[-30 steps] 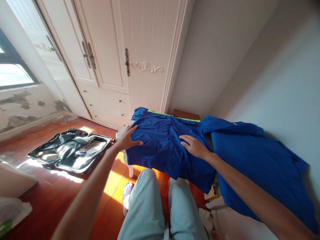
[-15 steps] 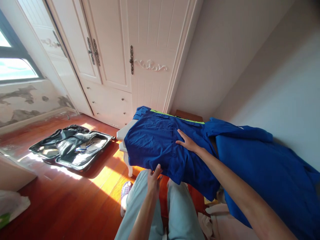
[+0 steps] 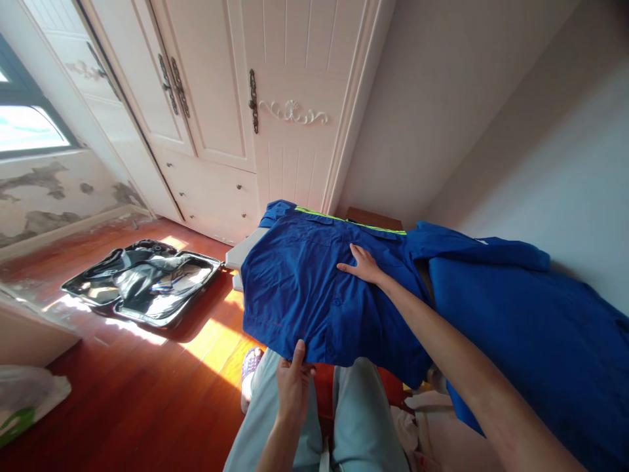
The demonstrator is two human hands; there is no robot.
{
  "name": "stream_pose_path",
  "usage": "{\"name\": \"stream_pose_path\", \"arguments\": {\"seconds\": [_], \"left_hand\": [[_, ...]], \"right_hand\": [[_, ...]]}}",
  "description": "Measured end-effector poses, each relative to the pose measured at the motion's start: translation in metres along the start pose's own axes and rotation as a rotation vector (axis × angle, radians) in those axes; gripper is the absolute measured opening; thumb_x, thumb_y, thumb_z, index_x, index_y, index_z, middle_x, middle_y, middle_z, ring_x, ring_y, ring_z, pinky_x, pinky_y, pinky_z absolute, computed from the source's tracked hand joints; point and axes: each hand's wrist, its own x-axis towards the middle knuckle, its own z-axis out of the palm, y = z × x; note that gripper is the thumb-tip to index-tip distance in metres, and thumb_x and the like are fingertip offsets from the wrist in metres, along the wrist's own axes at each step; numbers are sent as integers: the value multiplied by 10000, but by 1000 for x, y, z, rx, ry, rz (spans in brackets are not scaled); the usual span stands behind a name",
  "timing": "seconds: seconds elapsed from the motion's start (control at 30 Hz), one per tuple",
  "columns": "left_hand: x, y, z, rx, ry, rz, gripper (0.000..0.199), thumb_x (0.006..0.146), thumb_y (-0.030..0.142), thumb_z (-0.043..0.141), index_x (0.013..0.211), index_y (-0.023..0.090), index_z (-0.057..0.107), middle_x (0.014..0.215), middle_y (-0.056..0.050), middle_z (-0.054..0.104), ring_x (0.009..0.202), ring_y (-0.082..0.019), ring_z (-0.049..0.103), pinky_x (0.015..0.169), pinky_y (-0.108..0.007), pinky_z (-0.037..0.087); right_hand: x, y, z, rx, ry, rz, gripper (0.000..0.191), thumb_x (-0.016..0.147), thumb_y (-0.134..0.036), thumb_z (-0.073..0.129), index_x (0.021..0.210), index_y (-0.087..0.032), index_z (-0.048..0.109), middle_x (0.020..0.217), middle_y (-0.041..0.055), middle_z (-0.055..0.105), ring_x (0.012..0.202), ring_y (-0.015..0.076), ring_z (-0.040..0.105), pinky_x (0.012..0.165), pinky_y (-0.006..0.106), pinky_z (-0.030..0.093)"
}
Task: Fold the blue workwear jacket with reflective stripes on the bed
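2 hands (image 3: 293, 381) (image 3: 363, 265) touch a creased blue cloth garment (image 3: 289, 282).

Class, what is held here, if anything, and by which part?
The blue garment, by its near edge, in the left grip; the right grip rests open on it.

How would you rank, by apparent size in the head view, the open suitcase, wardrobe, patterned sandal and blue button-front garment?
Largest to smallest:
Wardrobe
Blue button-front garment
Open suitcase
Patterned sandal
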Motion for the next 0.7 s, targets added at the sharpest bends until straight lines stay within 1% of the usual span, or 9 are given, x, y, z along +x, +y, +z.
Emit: {"name": "stream_pose_path", "arguments": {"seconds": [0.03, 0.1, 0.2, 0.27, 0.37, 0.43, 0.5, 0.6, 0.7], "left_hand": [[0, -2, -2, 17, 9, 6, 428, 599, 369, 906, 837, 145, 629, 631, 24, 655, 428, -90, 557, 393, -186, 412], [0, -4, -5, 29, 0, 15, 441, 607, 371, 904, 882, 142, 647, 697, 4, 687, 513, -114, 619, 451, -197, 461], [0, -7, -4, -39, -32, 21, 497, 630, 372, 895, 1021, 147, 686, 977, -70, 742, 828, -189, 712, 690, -260, 568], [-1, -11, -2, -113, -77, 3, 506, 666, 369, 878, 1091, 169, 690, 1119, -93, 723, 983, -216, 698, 831, -300, 564], [-2, -22, 5, -180, -187, -59, 485, 734, 350, 834, 1169, 208, 674, 1200, -100, 698, 1045, -230, 683, 889, -339, 549], [0, -33, 12, -196, -223, -99, 498, 739, 330, 829, 1198, 229, 664, 1246, -97, 677, 1091, -246, 667, 910, -367, 546], [3, -42, 19, -193, -215, -115, 515, 727, 296, 837, 1208, 243, 659, 1277, -86, 662, 1144, -255, 641, 929, -380, 541], [8, -49, 28, -176, -176, -97, 560, 701, 246, 855, 1225, 243, 654, 1298, -79, 650, 1195, -255, 612, 980, -382, 521], [7, -50, 27, -156, -172, -62, 595, 655, 224, 885, 1208, 230, 667, 1278, -81, 663, 1204, -256, 608, 1026, -377, 495]], "right_hand": [[0, 1, -1, -6, -11, -6, 1271, 683, -945, 519, 1601, -135, 178, 1585, 128, 118, 1478, 353, 126, 1242, 500, 148], [0, 4, -3, 7, -33, -31, 1265, 686, -936, 530, 1602, -140, 174, 1588, 117, 114, 1483, 332, 125, 1249, 473, 148], [0, 9, -5, 52, -38, -88, 1266, 684, -947, 515, 1599, -134, 188, 1587, 110, 125, 1488, 298, 129, 1261, 429, 137], [0, 12, -5, 72, -41, -109, 1256, 688, -957, 490, 1594, -135, 209, 1586, 106, 130, 1491, 288, 128, 1266, 419, 126], [-2, 13, -4, 67, -53, -106, 1247, 688, -966, 469, 1589, -139, 232, 1589, 99, 119, 1494, 288, 113, 1267, 427, 111], [-4, 13, -5, 62, -60, -114, 1260, 679, -974, 465, 1590, -136, 229, 1591, 95, 113, 1496, 285, 106, 1269, 425, 108], [-5, 13, -5, 65, -64, -132, 1274, 673, -981, 457, 1592, -131, 220, 1590, 92, 116, 1496, 278, 111, 1270, 414, 112], [-7, 12, -6, 75, -48, -138, 1271, 678, -984, 442, 1592, -130, 218, 1588, 94, 129, 1494, 275, 128, 1270, 409, 123], [-7, 10, -5, 66, -25, -119, 1261, 692, -976, 441, 1591, -122, 216, 1585, 99, 141, 1491, 275, 139, 1270, 409, 127]]}}
